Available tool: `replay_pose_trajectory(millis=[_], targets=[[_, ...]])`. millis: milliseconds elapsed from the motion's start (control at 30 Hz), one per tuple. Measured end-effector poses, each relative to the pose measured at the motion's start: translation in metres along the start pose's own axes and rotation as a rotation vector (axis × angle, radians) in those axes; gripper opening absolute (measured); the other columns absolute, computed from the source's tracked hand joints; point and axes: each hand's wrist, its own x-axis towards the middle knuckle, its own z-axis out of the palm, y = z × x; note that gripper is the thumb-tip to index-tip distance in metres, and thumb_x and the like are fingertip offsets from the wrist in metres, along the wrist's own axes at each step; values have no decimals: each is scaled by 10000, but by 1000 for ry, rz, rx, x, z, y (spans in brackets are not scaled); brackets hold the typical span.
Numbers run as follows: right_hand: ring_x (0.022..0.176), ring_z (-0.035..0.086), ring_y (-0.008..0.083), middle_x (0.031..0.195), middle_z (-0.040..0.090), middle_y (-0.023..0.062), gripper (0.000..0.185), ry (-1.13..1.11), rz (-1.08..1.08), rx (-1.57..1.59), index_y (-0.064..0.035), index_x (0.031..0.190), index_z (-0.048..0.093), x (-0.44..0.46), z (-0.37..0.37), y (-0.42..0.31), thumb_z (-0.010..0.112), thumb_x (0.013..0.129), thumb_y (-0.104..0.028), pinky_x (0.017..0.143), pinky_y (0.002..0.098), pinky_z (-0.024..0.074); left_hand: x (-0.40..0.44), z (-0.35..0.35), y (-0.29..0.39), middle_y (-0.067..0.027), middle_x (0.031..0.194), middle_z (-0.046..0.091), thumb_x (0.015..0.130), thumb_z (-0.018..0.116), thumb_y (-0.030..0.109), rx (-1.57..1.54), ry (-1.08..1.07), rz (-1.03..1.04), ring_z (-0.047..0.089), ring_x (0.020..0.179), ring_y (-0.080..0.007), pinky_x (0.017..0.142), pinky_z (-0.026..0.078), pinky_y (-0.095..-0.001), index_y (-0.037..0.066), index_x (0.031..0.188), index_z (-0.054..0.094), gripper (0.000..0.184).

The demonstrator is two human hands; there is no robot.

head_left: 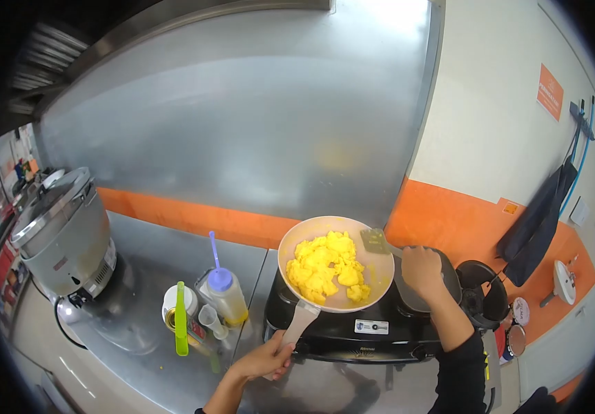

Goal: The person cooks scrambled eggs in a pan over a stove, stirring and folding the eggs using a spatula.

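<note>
My left hand [263,360] is closed round the light handle of a frying pan [378,276] over the left side of a black gas stove [335,338]. Yellow scrambled eggs [317,268] lie in the pan, mostly on its left and middle. My right hand [422,271] grips the handle of a spatula [375,241], whose grey-green blade is over the pan's upper right rim. A dark pan [408,298] sits on the stove's right side, partly hidden by my right hand and forearm.
Left of the stove stand a squeeze bottle [227,293] with a purple cap, a small clear cup [209,317], and a can under a green-handled tool [181,324]. A large rice cooker [70,241] is at the far left. Dark cookware [494,297] is at the right.
</note>
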Motion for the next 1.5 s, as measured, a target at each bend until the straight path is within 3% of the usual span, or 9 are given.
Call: replay_pose_trajectory(millis=[167, 233, 333, 533, 867, 933, 1133, 1233, 1500], targets=[[738, 673, 330, 777, 648, 223, 264, -239, -36, 135, -41, 911, 711, 104, 74, 27, 576, 822, -250, 653, 435, 524, 1, 3, 3, -34, 714, 449, 1002, 422, 254, 43, 7, -42, 420, 510, -95, 443, 389, -242, 79, 1260, 266, 348], [588, 618, 221, 725, 636, 165, 314, -485, -284, 562, -24, 1046, 687, 152, 110, 40, 610, 860, -264, 525, 347, 478, 2, 0, 2, -39, 716, 455, 1004, 416, 261, 72, -19, -28, 426, 500, -95, 440, 397, -247, 86, 1246, 270, 333], [482, 445, 91, 680, 577, 58, 331, -870, -152, 869, -40, 1153, 650, 178, 91, 8, 651, 870, -212, 420, 245, 340, 2, 2, 5, -45, 723, 460, 1004, 415, 260, 62, -8, -76, 433, 500, -95, 440, 404, -249, 78, 1253, 264, 343], [434, 289, 24, 663, 517, -31, 405, -1266, -244, 1085, -110, 1302, 556, 167, 66, 1, 603, 901, -130, 386, 201, 245, 0, 7, 3, -50, 737, 465, 1000, 427, 272, 127, 47, -45, 436, 502, -97, 454, 413, -248, 69, 1302, 237, 411], [531, 396, 54, 689, 538, -25, 372, -984, -368, 873, -138, 1254, 606, 82, -7, 75, 642, 892, -215, 502, 225, 357, 0, 5, -2, -42, 742, 453, 994, 434, 244, 3, 20, -55, 422, 528, -93, 448, 399, -251, 74, 1270, 267, 364], [583, 543, 121, 752, 646, 11, 360, -627, -636, 722, -188, 1238, 619, 63, -19, 84, 637, 881, -229, 600, 294, 447, -1, 7, 1, -34, 751, 441, 1000, 427, 254, 7, 26, -49, 408, 527, -89, 455, 392, -243, 96, 1247, 290, 324], [698, 660, 255, 846, 678, 162, 357, -170, -445, 392, -136, 1181, 646, -8, -81, 77, 615, 827, -101, 679, 343, 486, -2, 5, 1, -24, 754, 421, 1002, 430, 256, -5, 34, -40, 385, 523, -85, 460, 378, -239, 118, 1218, 314, 282], [591, 582, 320, 765, 627, 188, 308, -44, -328, 551, -136, 1150, 657, -61, -94, 52, 594, 851, -102, 609, 362, 468, -1, 5, -2, -22, 752, 419, 1001, 436, 251, -32, 15, -22, 379, 520, -83, 456, 373, -240, 117, 1215, 314, 281], [555, 571, 302, 731, 615, 201, 299, -214, -270, 897, -127, 1157, 649, -119, -30, 14, 609, 861, -111, 582, 330, 464, -3, 6, 3, -36, 760, 432, 989, 440, 222, -26, 18, -22, 408, 531, -93, 456, 393, -248, 90, 1242, 282, 326]])
